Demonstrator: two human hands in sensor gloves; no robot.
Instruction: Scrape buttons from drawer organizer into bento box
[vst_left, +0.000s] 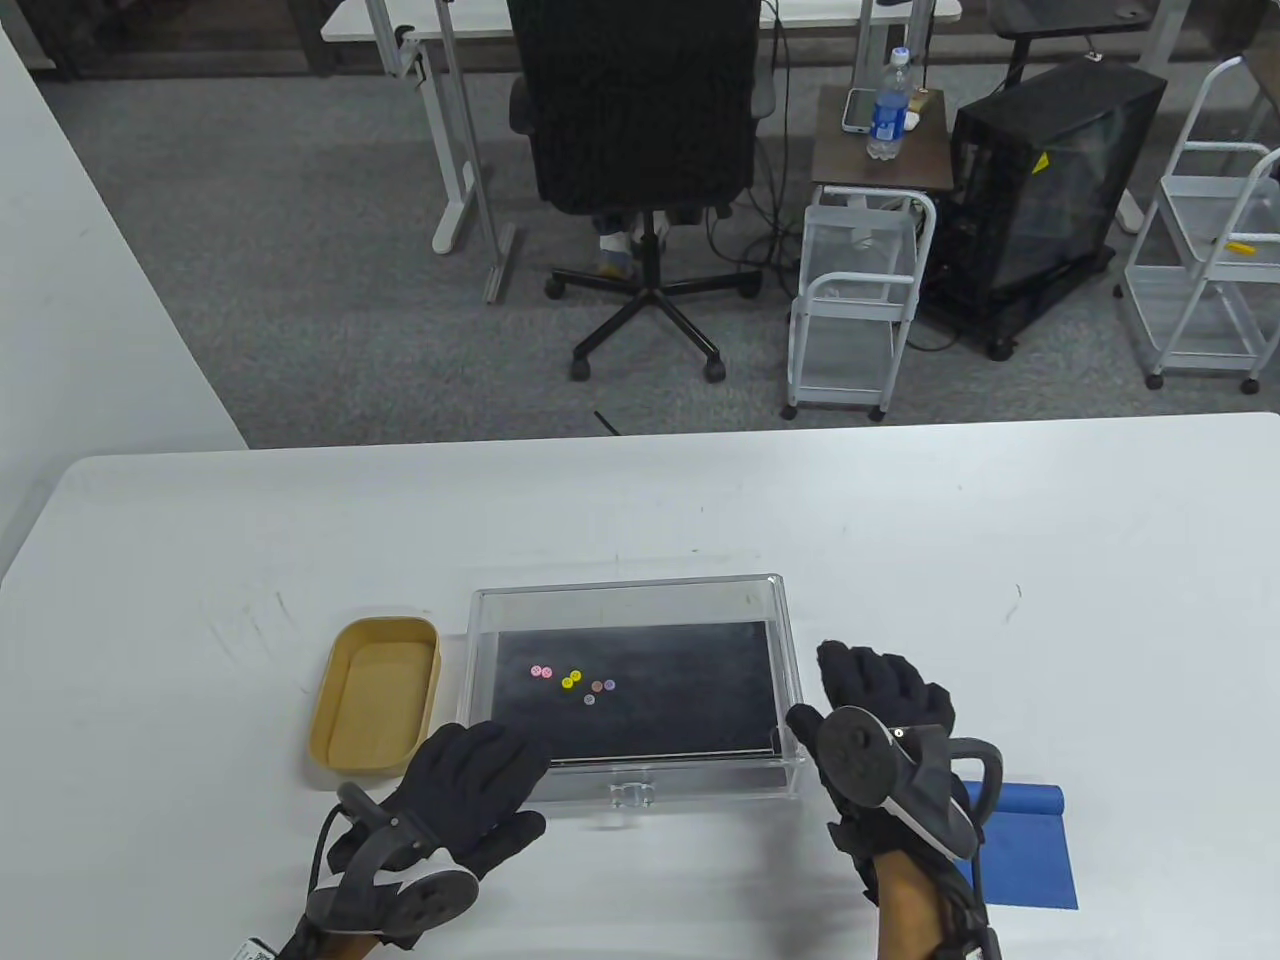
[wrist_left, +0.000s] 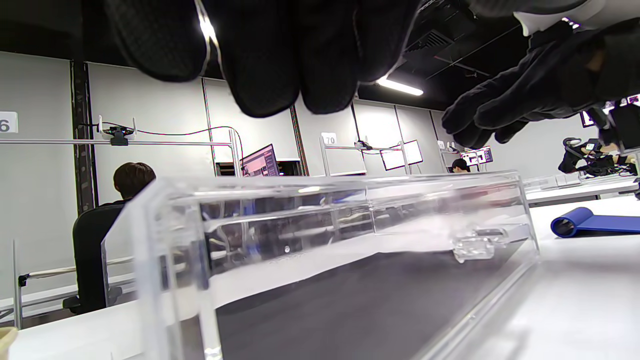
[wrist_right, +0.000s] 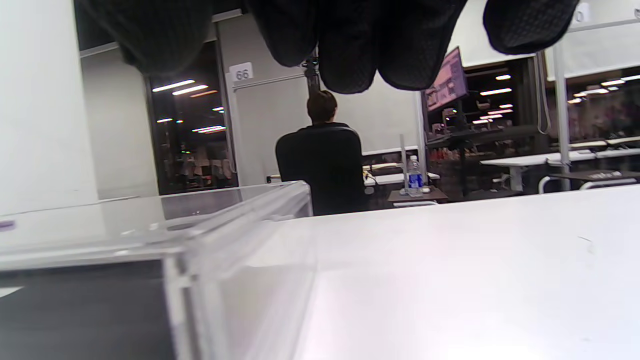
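Observation:
A clear plastic drawer organizer (vst_left: 790, 650) with a black liner sits mid-table. Several small coloured buttons (vst_left: 572, 682) lie loose on the liner, left of centre. A tan bento box (vst_left: 377, 694) stands just left of the organizer and holds nothing I can see. My left hand (vst_left: 478, 790) hovers at the organizer's front left corner, fingers spread, holding nothing. My right hand (vst_left: 880, 700) hovers just off the organizer's front right corner, fingers extended, holding nothing. The left wrist view shows the organizer's front wall (wrist_left: 320, 220) close up; the right wrist view shows its right corner (wrist_right: 240, 225).
A blue cloth or mat (vst_left: 1025, 845) lies on the table right of my right hand, also in the left wrist view (wrist_left: 590, 222). Beyond the table's far edge stand an office chair (vst_left: 640, 170) and white carts (vst_left: 860, 300).

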